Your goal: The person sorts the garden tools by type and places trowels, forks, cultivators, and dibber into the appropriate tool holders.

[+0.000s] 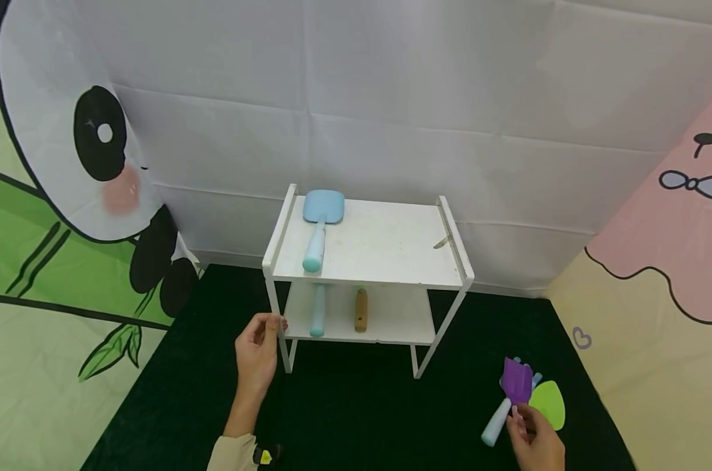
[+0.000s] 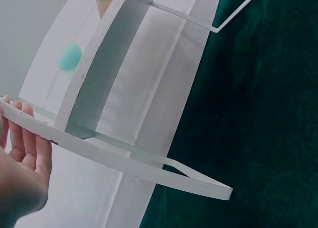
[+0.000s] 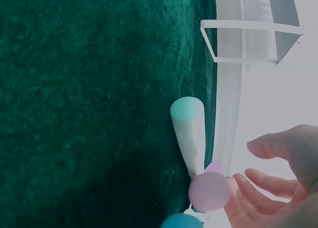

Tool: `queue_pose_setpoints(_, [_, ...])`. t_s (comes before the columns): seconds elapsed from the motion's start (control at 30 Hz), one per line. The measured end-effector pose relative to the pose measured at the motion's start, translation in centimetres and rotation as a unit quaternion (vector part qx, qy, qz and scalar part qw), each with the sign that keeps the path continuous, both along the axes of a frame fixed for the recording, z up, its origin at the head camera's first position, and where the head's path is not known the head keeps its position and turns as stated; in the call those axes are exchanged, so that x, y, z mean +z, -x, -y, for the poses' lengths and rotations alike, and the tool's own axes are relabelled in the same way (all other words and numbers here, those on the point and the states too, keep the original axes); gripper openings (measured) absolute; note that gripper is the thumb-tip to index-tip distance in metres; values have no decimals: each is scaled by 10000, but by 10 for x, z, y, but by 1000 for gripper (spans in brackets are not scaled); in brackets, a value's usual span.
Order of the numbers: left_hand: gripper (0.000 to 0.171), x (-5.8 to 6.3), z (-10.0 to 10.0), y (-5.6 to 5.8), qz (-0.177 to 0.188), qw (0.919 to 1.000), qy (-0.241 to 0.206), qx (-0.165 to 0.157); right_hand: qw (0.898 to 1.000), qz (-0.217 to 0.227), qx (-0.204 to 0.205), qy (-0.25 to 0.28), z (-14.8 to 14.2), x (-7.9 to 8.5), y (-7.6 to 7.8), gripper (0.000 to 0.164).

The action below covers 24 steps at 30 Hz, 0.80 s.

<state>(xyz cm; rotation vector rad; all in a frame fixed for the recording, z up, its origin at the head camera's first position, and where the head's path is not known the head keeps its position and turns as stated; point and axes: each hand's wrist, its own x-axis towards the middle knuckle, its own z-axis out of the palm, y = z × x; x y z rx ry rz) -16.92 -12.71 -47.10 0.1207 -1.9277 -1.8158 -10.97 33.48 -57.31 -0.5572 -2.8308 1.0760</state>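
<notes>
My left hand [image 1: 257,353] grips the front left leg of a white two-tier shelf [image 1: 385,242], with its fingertips behind the white bar in the left wrist view. At the lower right, my right hand [image 1: 537,437] is at the pink handle of a purple toy shovel [image 1: 517,379]. In the right wrist view the thumb stands apart from the fingers, and the pink handle end [image 3: 209,191] lies beside the fingertips. Next to it are a pale blue handle [image 1: 497,422] and a lime green shovel blade [image 1: 548,404]; other blue parts beneath are partly hidden.
A light blue shovel [image 1: 323,212] lies on the top shelf, at its left. On the lower tier lie a light blue handle [image 1: 318,311] and a brown handle [image 1: 361,311]. Dark green cloth [image 1: 344,412] covers the floor; a white fabric wall [image 1: 391,98] stands behind.
</notes>
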Motion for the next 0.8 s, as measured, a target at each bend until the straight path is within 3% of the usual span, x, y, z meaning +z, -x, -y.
queue_pose_setpoints(0.3, [31,3,0,-2,43,10000,54,16,9997,187,3,-154,-13,-1,1,43])
queue_pose_setpoints(0.47, [30,0,0,-1,30,10000,39,25,9963,834,216,11,-23,0,4,51])
queue_pose_setpoints(0.57, [29,-9,3,3,4,10000,3,12,9923,1198,284,161,-27,0,7,54])
queue_pose_setpoints(0.8, [31,-28,7,12,-35,9999,107,70,9905,1343,250,132,-27,0,9,53])
